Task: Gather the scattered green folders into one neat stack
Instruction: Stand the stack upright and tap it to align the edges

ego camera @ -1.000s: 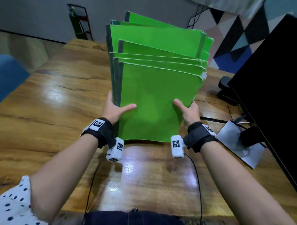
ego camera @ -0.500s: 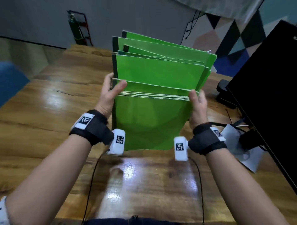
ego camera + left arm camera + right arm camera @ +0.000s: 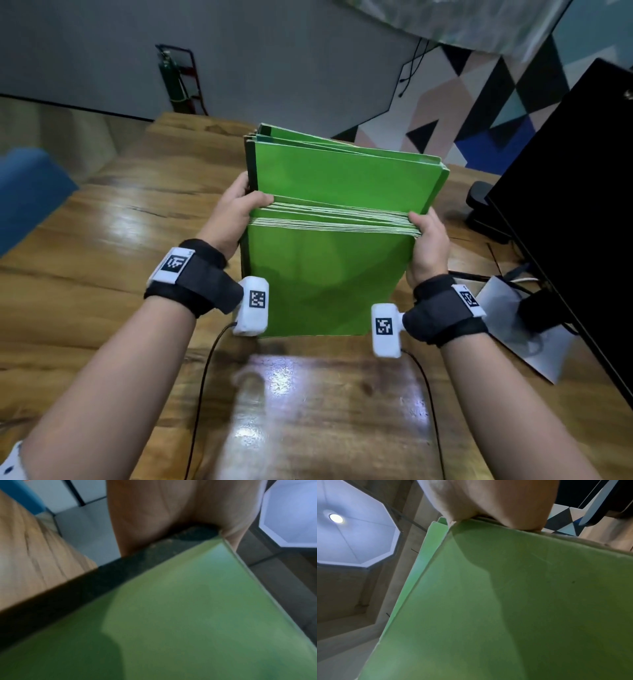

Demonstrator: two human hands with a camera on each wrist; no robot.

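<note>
- Green card is filling the middle of the head view: the green folders (image 3: 329,267) are standing on their lower edges on the wooden table (image 3: 102,274), leaning slightly away from the person, dark spines to the left.
- Their top edges are not level; the near folders are sitting lower, while a few behind are poking up above them.
- The left hand (image 3: 233,214) is gripping the spine side of the folders, thumb curled over the near group's top edge, fingers hidden behind.
- The right hand (image 3: 428,245) is clasping the open side in the same way, thumb over the top corner.
- The folders are lying straight ahead, between both hands, each equally close; their long axis is running upright from the table.
- In my judgement, the coming move is turning on that upright axis: pressing the taller folders down until all tops are matching.
- Right of the folders, a black monitor (image 3: 565,222) is standing well apart.
</note>
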